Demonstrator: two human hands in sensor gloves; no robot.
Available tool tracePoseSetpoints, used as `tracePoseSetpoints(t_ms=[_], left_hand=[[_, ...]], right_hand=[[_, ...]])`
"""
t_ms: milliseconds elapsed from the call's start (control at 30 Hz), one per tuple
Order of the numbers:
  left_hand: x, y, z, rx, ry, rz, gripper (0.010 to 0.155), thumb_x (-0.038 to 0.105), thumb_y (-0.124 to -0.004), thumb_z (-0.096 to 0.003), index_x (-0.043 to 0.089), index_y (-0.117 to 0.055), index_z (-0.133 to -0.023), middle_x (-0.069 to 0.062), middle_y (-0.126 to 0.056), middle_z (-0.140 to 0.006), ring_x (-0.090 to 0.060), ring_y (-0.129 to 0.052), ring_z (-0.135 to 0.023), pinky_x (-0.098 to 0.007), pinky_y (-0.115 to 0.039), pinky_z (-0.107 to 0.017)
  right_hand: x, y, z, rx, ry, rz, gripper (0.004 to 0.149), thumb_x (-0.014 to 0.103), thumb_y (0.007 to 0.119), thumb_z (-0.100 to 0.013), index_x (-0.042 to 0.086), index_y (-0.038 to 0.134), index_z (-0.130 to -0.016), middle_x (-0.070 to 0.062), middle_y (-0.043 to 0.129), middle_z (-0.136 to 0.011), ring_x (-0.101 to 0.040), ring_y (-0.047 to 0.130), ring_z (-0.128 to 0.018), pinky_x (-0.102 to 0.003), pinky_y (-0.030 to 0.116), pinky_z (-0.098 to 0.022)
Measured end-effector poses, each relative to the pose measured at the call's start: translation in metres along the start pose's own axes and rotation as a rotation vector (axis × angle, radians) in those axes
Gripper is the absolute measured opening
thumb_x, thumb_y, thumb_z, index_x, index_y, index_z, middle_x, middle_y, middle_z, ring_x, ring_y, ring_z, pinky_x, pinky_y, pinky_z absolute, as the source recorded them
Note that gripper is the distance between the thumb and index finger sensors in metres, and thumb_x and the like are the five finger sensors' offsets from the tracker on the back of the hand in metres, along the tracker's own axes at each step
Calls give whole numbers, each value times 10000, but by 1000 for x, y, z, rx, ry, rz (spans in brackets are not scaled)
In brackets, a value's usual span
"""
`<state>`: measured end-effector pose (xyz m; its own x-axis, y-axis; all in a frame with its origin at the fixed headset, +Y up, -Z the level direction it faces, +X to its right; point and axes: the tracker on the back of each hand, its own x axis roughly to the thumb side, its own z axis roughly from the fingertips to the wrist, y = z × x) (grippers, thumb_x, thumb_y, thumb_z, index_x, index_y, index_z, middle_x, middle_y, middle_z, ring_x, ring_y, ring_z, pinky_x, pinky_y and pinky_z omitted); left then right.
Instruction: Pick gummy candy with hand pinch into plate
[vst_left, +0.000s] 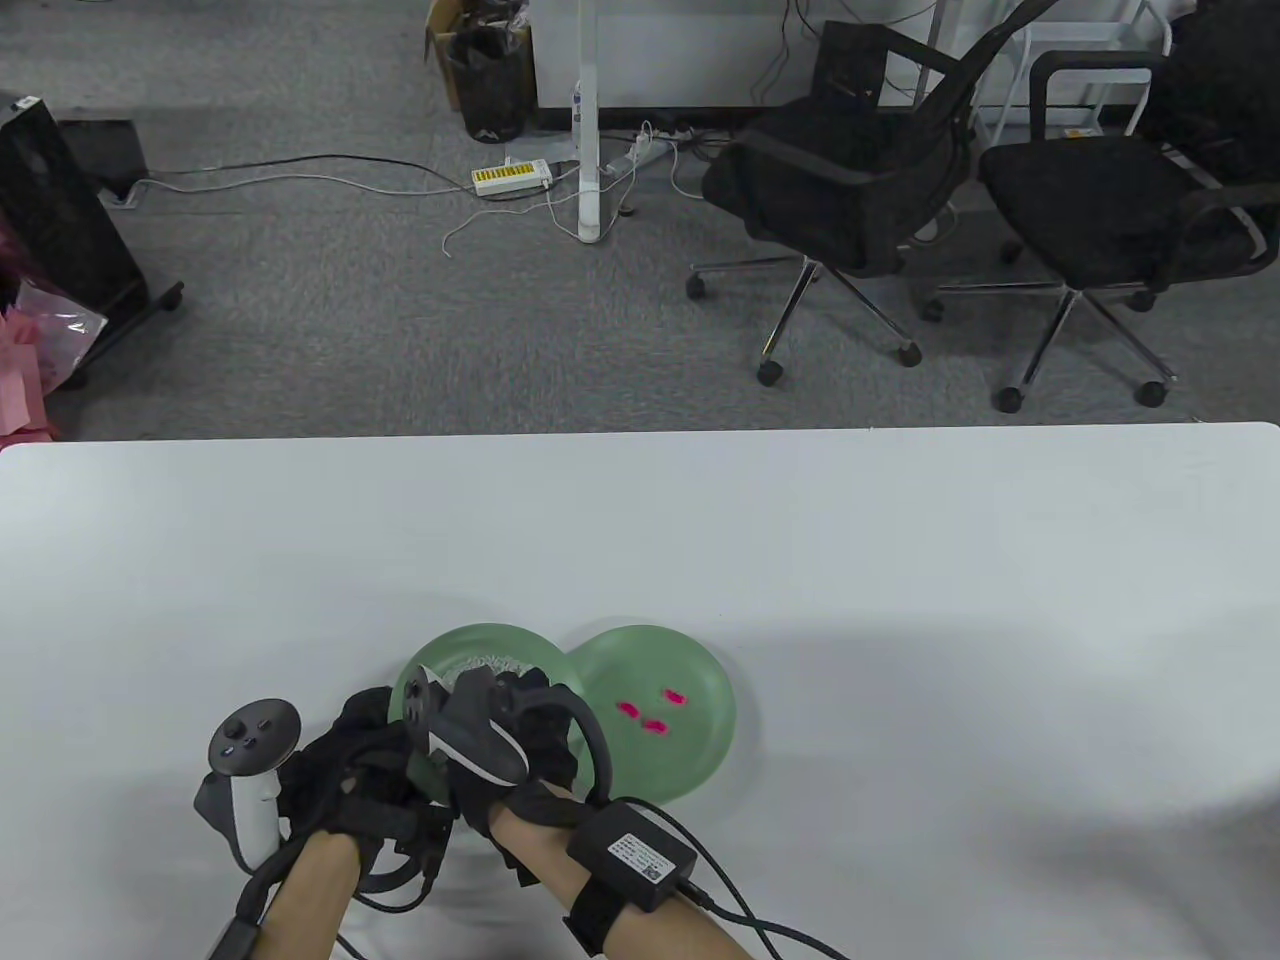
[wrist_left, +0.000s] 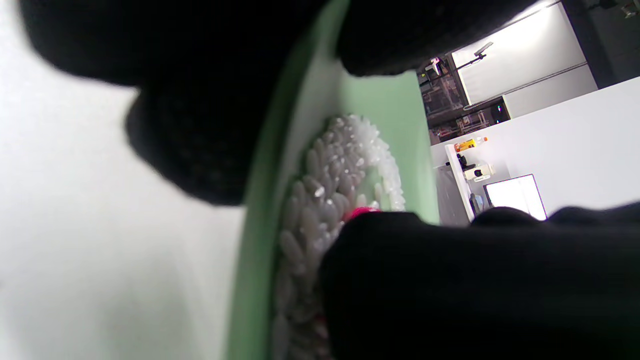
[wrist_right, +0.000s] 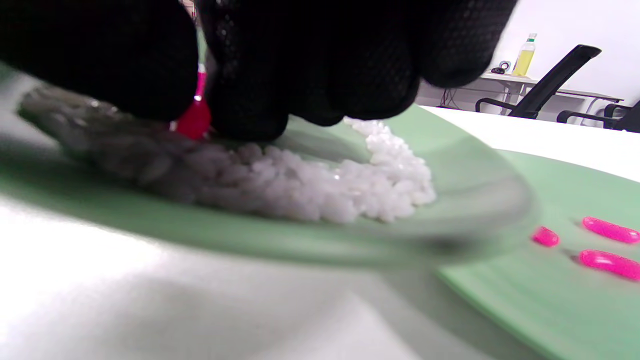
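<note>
Grey carpet, two black office chairs (vst_left: 1080, 190) and a power strip (vst_left: 512, 177) lie beyond the white counter (vst_left: 900, 560), where two green plates sit touching side by side. At the left plate (vst_left: 520, 645), the right hand's fingers (wrist_right: 250, 100) are drawn narrow around a red gummy candy (wrist_right: 195, 117), pinching it just above a ring of white rice-like grains (wrist_right: 320, 185) heaped in that plate. From there outward, the right hand (vst_left: 520, 750) arches over the plate's near half. The left hand (vst_left: 350, 770) grips the same plate's near-left rim, fingers (wrist_left: 200, 125) curled over the edge; how tightly is hard to tell, since the wrist view is blurred. On the right plate (vst_left: 700, 750), three pink candies (vst_left: 650, 712) lie close together near its middle.
</note>
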<state>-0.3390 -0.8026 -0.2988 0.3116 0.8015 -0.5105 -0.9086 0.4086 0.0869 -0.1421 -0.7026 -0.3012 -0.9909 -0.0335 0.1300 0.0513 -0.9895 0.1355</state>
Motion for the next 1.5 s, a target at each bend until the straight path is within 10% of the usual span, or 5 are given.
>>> tracePoseSetpoints(t_ms=[467, 733, 967, 1500], left_hand=[[-4, 3, -3, -4, 23, 19, 556, 298, -797, -421, 238, -746, -971, -15, -994, -779, -292, -1093, -224, -304, -933, -145], [-10, 10, -9, 24, 32, 20, 556, 296, -801, -420, 235, -751, -970, -19, -997, -777, -297, -1091, -224, -309, -931, -145], [-13, 13, -14, 35, 39, 22, 556, 296, -801, -420, 233, -751, -970, -21, -997, -776, -297, -1091, -224, -309, -930, -146], [-18, 13, -21, 23, 37, 23, 555, 297, -800, -421, 233, -752, -970, -20, -998, -774, -296, -1089, -223, -309, -929, -146]], right_hand=[[-16, -8, -2, -24, -1, -118, 446, 480, 887, -312, 189, 954, -643, -9, 911, -737, -306, 873, -672, -535, 707, -612], [-99, -38, -19, -107, 103, -247, 443, 478, 882, -316, 194, 949, -650, -6, 905, -745, -303, 871, -678, -535, 708, -612], [-157, 6, -44, -17, 202, -147, 440, 473, 882, -312, 196, 949, -648, -5, 904, -746, -305, 871, -678, -538, 708, -609], [-142, 44, -57, 0, 181, 80, 432, 464, 895, -313, 218, 962, -661, 14, 911, -752, -291, 878, -685, -529, 710, -615]])
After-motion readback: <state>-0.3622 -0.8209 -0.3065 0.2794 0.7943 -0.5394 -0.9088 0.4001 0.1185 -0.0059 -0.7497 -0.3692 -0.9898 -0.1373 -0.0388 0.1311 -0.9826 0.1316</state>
